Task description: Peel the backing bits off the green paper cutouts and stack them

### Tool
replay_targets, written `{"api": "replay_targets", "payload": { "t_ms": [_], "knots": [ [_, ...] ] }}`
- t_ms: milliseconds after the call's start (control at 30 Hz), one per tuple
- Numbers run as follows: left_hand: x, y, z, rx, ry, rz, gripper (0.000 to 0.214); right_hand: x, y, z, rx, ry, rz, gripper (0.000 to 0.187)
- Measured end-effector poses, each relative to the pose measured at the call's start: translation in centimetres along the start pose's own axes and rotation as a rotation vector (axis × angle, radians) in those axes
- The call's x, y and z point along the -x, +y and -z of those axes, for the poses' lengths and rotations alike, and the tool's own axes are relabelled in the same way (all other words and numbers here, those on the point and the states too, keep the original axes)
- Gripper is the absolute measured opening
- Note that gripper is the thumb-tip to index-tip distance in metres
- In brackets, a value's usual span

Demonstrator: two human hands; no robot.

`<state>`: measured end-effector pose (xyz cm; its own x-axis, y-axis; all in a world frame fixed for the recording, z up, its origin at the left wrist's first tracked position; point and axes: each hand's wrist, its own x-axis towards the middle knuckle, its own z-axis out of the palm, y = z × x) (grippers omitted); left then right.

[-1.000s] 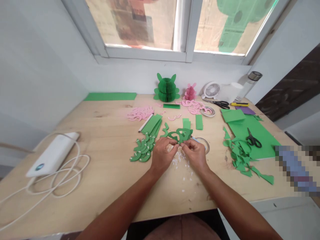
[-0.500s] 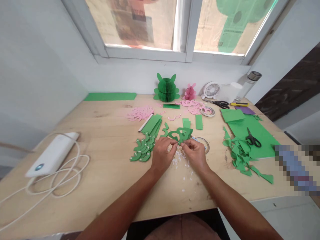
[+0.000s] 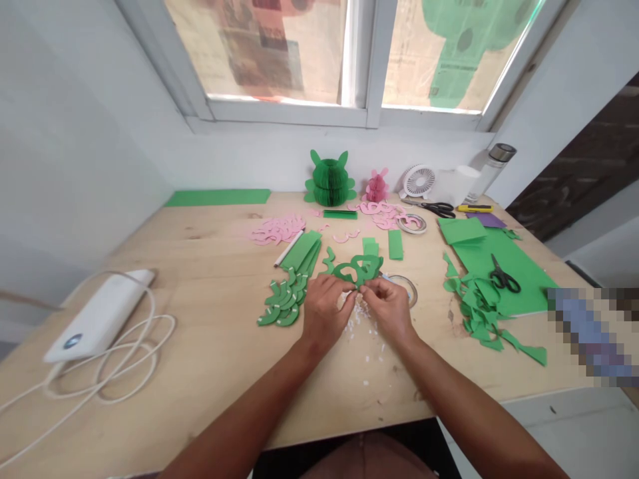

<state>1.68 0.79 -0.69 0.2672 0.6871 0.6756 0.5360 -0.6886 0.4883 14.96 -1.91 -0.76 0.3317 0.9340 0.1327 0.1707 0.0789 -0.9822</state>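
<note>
My left hand [image 3: 325,309] and my right hand [image 3: 390,307] meet at the middle of the wooden table [image 3: 210,372]. Both pinch the near edge of a green paper cutout [image 3: 357,269] with curved openings, held just above the table. Small white paper bits [image 3: 367,324] lie scattered under and between my hands. A pile of green curved cutouts [image 3: 283,299] lies just left of my left hand. A clear tape roll [image 3: 405,287] sits right behind my right hand.
Green folded strips [image 3: 302,248] and pink cutouts [image 3: 278,228] lie further back. Green sheets with black scissors [image 3: 502,277] and scraps [image 3: 482,315] fill the right side. A white power bank [image 3: 98,315] with cable sits at left. Paper figures [image 3: 330,178], a small fan [image 3: 418,180] and a bottle [image 3: 490,167] stand by the wall.
My hands stay pinched on the green cutout with only slight finger movement. The view has tilted a little, shifting everything slightly.
</note>
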Motion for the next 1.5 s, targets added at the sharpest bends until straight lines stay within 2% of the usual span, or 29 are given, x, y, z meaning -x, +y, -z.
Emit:
{"api": "replay_targets", "payload": {
  "t_ms": [367, 467, 567, 633, 733, 800, 933, 1167, 1333, 1400, 1500],
  "knots": [
    [0.1, 0.1, 0.1, 0.007, -0.005, 0.022, 0.004, 0.0, 0.0, 0.0, 0.006, -0.001, -0.011, 0.015],
    [-0.1, 0.0, 0.3, 0.134, 0.080, 0.210, 0.008, 0.0, 0.0, 0.1, -0.036, -0.006, -0.049, 0.016],
    [-0.6, -0.5, 0.4, 0.391, 0.175, 0.512, 0.039, -0.2, 0.2, 0.4, -0.111, -0.019, -0.103, 0.019],
    [-1.0, -0.8, 0.3, 0.688, 0.107, 0.672, 0.055, -0.3, 0.3, 0.5, -0.149, -0.029, -0.137, 0.020],
    [-1.2, -0.8, 0.1, 1.052, -0.096, 0.839, 0.058, -0.5, 0.2, 0.7, -0.185, -0.049, -0.179, 0.021],
    [-1.2, -0.5, 0.0, 1.154, -0.149, 0.899, 0.053, -0.5, 0.0, 0.7, -0.206, -0.065, -0.204, 0.020],
    [-1.1, -0.1, 0.1, 1.245, -0.130, 1.005, 0.040, -0.5, -0.6, 0.9, -0.265, -0.121, -0.251, 0.018],
    [-1.2, -0.2, 0.6, 1.347, -0.203, 1.023, 0.023, -0.4, -1.0, 1.0, -0.286, -0.184, -0.254, 0.017],
    [-1.2, 0.0, 0.5, 1.257, -0.180, 0.989, 0.022, -0.5, -0.8, 1.0, -0.195, -0.184, -0.223, 0.018],
    [-1.2, 0.1, 0.4, 1.160, -0.124, 0.971, 0.023, -0.4, -0.9, 1.1, -0.081, -0.115, -0.134, 0.017],
    [-1.1, 0.2, 0.3, 1.017, -0.037, 0.945, 0.023, -0.2, -1.2, 1.2, 0.143, 0.036, 0.086, 0.012]
  ]
}}
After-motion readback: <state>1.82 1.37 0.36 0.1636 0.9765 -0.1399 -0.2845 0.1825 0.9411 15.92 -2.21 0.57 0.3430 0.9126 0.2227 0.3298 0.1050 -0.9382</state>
